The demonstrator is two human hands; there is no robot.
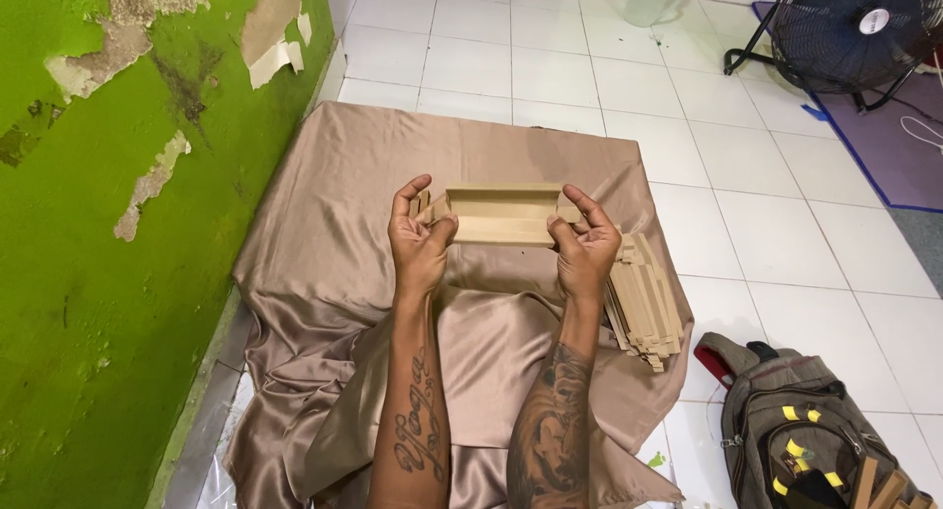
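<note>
I hold a flat brown cardboard box piece up in front of me with both hands. My left hand grips its left end, thumb in front and fingers curled behind. At the right end, my right hand holds it the same way. The piece is partly folded, with raised long edges. Below and right of my right hand lies a stack of flat brown cardboard pieces on a tan satin cloth.
The cloth is spread over a white tiled floor beside a green wall with peeling paint. An olive backpack lies at lower right. A black floor fan stands at upper right, by a purple mat.
</note>
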